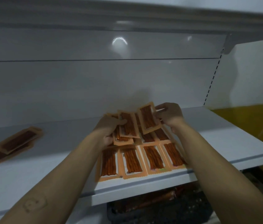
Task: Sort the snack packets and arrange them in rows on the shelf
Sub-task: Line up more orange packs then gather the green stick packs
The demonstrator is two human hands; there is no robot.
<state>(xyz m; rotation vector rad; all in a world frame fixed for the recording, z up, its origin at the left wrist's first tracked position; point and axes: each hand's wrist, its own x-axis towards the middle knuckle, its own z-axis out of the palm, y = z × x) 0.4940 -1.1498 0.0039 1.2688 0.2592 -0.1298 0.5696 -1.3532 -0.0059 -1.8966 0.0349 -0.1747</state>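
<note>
Orange snack packets with brown sticks inside lie on a white shelf (pixel 224 143). A front row of several packets (pixel 153 159) lines the shelf edge, with a second row (pixel 160 134) partly hidden behind it. My left hand (pixel 109 126) grips a fanned bunch of packets (pixel 127 126) above the rows. My right hand (pixel 169 114) pinches the right edge of a single packet (pixel 148 119), held tilted just beside that bunch.
A loose overlapping pile of packets (pixel 13 143) lies far left on the shelf. A dark crate with more packets (pixel 159 206) sits below the shelf. A yellow panel (pixel 248 120) and a white side wall stand at the right. The shelf's white back wall rises behind.
</note>
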